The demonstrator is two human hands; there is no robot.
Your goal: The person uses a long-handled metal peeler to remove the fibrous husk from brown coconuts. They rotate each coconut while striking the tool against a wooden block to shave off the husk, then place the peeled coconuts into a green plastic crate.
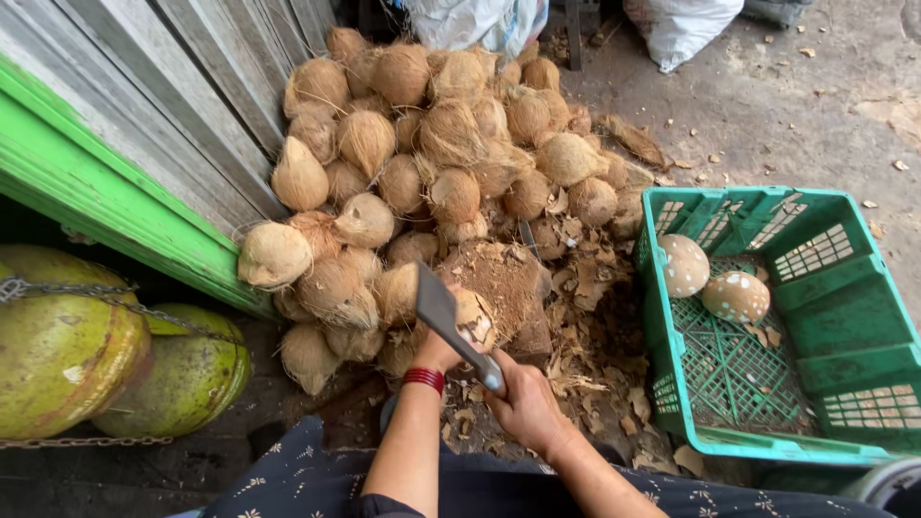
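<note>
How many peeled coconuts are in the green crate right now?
2: one peeled coconut by the green crate's far-left corner, the other just right, nearer the middle. None seem hidden.

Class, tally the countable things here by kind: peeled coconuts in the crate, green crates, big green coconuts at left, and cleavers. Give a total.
Peeled coconuts in crate: 2
Green crate: 1
Big green coconuts: 2
Cleaver, held in the right hand: 1
Total: 6

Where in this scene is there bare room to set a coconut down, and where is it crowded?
Free: the green crate's mesh floor, right of its two peeled coconuts, and the concrete behind it. Crowded: the husked coconut pile and chopping block by both hands.
</note>
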